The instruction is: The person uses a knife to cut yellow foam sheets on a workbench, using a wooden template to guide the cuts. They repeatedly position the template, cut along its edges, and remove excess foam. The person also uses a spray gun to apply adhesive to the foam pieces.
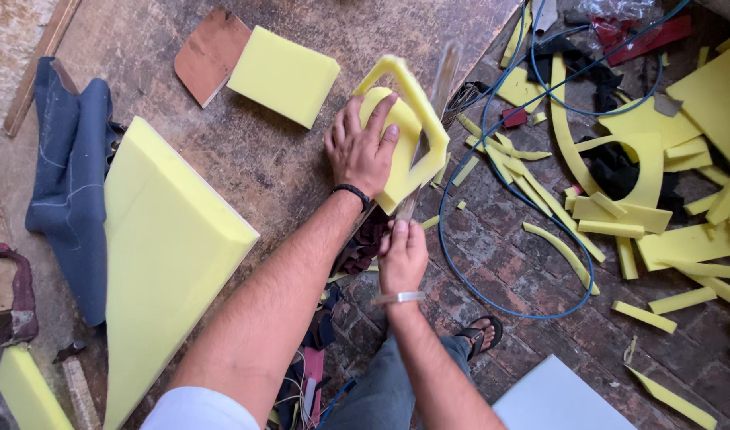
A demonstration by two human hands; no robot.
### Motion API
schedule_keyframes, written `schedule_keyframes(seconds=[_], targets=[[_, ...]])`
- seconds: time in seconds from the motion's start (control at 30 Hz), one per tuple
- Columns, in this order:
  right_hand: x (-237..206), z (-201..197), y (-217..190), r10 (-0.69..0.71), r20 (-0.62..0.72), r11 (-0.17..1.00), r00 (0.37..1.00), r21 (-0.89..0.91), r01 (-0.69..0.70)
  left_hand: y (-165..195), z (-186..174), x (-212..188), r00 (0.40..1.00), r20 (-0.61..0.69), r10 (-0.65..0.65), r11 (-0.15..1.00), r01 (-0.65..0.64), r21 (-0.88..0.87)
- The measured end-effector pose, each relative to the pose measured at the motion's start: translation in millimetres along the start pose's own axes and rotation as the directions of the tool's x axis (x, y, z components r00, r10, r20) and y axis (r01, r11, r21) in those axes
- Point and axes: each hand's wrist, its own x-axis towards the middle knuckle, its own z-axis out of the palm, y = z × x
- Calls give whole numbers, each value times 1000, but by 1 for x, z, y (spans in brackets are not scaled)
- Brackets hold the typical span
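Yellow foam piece (397, 135) under left hand (361, 147), right hand (402, 255) gripping blade (429, 135)

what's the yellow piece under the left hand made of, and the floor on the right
Yellow piece: looks like soft upholstery foam, matte and spongy, with thick cut edges and a hole cut out; the left hand presses on it. Floor: seemingly worn brick, dull reddish-brown, with visible joints between blocks.

1. The yellow foam piece (409, 131) under the left hand (363, 151) looks soft, matt and finely porous.
2. The blade (429, 135) gripped by the right hand (402, 253) is thin, pale metal with a dull shine.
3. The worktop (245, 151) is worn, scuffed brown board, rough and matt.
4. The floor (508, 263) is rough, dusty brick.
5. The blue cable (492, 287) has a smooth plastic sheath.
6. The navy cloth (70, 175) is matt woven fabric.
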Motion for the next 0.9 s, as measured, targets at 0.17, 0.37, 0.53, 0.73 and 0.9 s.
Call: schedule_keyframes(seconds=[0.17, 0.37, 0.53, 0.73, 0.9], targets=[[-98, -2, 14, 313, 27, 949, 949, 40, -314, -10, 0, 4, 994, 109, -3, 986, 21, -166], [-64, -8, 6, 285, 85, 957, 955, 34, -288, -23, -9, 8, 973, 216, 75, 920, 16, -391], [-49, -35, -28, 286, 136, 958, 949, -65, -279, -28, -21, 13, 959, 251, 133, 866, 10, -499], [-83, -82, -49, 379, 92, 905, 921, -247, -347, -25, -39, 21, 932, 331, 150, 663, 154, -733], [-83, -105, -66, 302, 43, 869, 952, -423, -257, -25, -68, 18, 881, 457, 126, 786, 193, -588]])
